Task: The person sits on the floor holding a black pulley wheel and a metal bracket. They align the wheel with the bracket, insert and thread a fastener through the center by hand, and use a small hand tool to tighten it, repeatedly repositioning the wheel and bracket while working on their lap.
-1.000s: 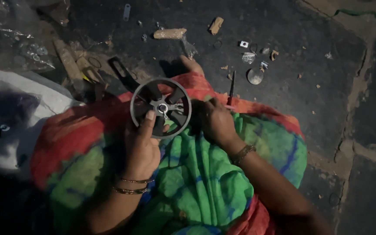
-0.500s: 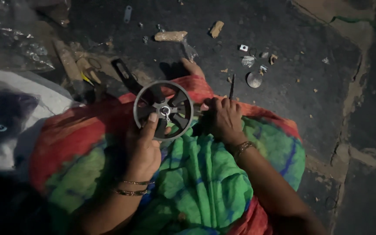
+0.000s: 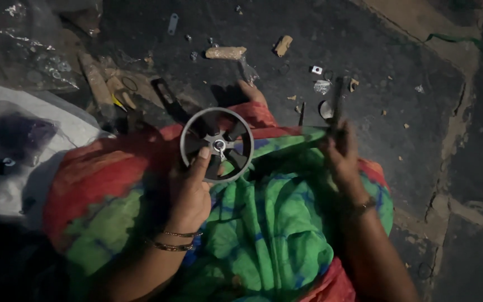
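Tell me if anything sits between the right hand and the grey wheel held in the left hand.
Nothing visible does. The right hand, gripping a thin dark tool, is off to the side of the wheel that the left hand holds. Only the green and red cloth lies beneath the gap.

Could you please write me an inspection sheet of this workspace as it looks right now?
Surface: dark stone floor with cracks.
Job's things: grey spoked wheel held over a red and green cloth lap; thin dark tool.
Clutter: wooden stick, small white piece, metal bits, clear plastic sheet.
Grips: left hand holds the wheel at its rim; right hand holds the thin tool, away from the wheel.
Cables: green cord at top right.
Surroundings: dim; white sheet at left.
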